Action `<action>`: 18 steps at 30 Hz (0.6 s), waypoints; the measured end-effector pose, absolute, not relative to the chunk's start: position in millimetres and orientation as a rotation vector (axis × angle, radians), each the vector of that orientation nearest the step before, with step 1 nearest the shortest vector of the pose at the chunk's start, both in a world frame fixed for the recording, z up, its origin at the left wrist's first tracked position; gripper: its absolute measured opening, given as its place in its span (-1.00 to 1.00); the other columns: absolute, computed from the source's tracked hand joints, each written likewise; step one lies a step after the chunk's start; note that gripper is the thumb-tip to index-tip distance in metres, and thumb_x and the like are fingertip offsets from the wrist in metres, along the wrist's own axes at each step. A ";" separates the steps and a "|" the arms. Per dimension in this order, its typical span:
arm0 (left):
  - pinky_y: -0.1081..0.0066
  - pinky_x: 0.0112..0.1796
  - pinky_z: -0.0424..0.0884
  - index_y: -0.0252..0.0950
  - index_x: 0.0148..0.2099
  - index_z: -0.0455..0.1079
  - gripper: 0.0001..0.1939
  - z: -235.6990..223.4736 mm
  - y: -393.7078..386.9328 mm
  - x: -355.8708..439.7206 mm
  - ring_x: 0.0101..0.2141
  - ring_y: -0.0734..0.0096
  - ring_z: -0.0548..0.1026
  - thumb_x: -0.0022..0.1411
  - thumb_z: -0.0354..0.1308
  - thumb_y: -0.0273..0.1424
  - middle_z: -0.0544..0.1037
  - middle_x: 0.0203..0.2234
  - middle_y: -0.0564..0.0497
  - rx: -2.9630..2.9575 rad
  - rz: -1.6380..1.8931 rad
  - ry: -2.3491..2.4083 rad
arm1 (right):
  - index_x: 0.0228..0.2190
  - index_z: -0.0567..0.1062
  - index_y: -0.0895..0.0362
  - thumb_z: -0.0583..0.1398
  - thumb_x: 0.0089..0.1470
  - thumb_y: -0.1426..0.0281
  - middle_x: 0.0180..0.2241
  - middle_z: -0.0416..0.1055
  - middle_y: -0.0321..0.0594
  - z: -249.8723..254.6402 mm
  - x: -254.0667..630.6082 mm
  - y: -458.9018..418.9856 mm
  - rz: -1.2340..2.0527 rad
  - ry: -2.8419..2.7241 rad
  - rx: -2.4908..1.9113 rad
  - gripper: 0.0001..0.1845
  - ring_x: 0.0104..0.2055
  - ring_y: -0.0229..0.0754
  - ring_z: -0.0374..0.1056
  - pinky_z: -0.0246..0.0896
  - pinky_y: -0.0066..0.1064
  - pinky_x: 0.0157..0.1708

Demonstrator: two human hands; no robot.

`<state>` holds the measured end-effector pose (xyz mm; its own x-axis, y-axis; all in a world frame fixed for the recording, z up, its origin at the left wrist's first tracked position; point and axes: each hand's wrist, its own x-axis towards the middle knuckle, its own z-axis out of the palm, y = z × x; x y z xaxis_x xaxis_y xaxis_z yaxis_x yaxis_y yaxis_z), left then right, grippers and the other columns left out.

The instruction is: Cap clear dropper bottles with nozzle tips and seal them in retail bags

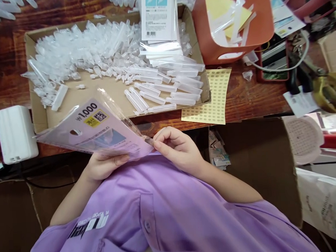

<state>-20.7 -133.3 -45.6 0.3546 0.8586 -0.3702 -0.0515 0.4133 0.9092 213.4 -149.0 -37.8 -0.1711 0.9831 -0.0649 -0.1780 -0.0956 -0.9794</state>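
A clear plastic packet with a printed card [110, 137] is held tilted in front of my chest, its price mark and code facing up. My left hand [107, 165] grips the packet's lower edge, thumb on top. With thumb and fingers closed, my right hand [180, 149] pinches the packet's right corner. Beyond the packet lies a shallow cardboard tray [100, 88] holding many translucent plastic tubes [153, 91] and small clear caps or nozzles [85, 46]. A stack of similar carded packets [160, 19] rests over the tray's far right part.
Right of the tray stands an orange bin [206, 40] with plastic strips and yellow paper. A yellow sticker sheet [213, 97] lies at the table edge. A white box-shaped device [16, 134] sits at left. Scissors [301, 75] and a phone-like object [273, 60] are at right.
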 end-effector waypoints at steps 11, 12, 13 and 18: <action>0.38 0.01 0.51 -0.18 -0.03 0.60 -0.73 -14.7 -127.7 -13.4 -0.04 0.25 0.60 0.20 0.28 -0.46 0.65 -0.08 -0.03 0.878 0.645 0.856 | -0.35 0.45 0.14 0.37 0.03 0.29 -0.39 0.41 -0.33 -31.1 219.1 -141.6 1.876 -0.974 -0.869 -0.75 -0.38 -0.41 0.31 0.27 -0.57 -0.34; 0.37 -0.01 0.53 -0.19 -0.05 0.61 -0.74 -12.8 -127.9 -13.7 -0.05 0.23 0.60 0.20 0.28 -0.47 0.66 -0.10 -0.04 0.873 0.623 0.839 | -0.37 0.44 0.15 0.37 0.03 0.32 -0.42 0.39 -0.35 -31.9 220.1 -140.7 1.935 -0.951 -0.826 -0.77 -0.41 -0.41 0.30 0.26 -0.57 -0.36; 0.33 -0.03 0.55 -0.20 -0.08 0.62 -0.77 -11.9 -128.0 -14.5 -0.07 0.19 0.61 0.20 0.28 -0.47 0.66 -0.13 -0.06 0.850 0.599 0.824 | -0.39 0.43 0.15 0.35 0.05 0.33 -0.46 0.38 -0.36 -32.7 221.2 -139.9 2.000 -0.930 -0.771 -0.78 -0.43 -0.41 0.29 0.25 -0.56 -0.38; 0.14 -0.13 0.59 -0.26 -0.15 0.62 -0.70 -14.5 -125.0 -17.5 -0.15 -0.03 0.63 0.00 0.43 -0.37 0.68 -0.23 -0.12 0.625 0.549 0.777 | -0.44 0.43 0.18 0.30 0.12 0.29 -0.49 0.39 -0.31 -35.6 224.4 -136.2 2.161 -0.881 -0.570 -0.76 -0.47 -0.37 0.33 0.27 -0.51 -0.40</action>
<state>-17.5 -125.0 -14.5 0.5946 0.6554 -0.4656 -0.2202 0.6898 0.6897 224.4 -136.2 -35.6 -0.6409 0.7576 -0.1237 -0.4552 -0.5048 -0.7334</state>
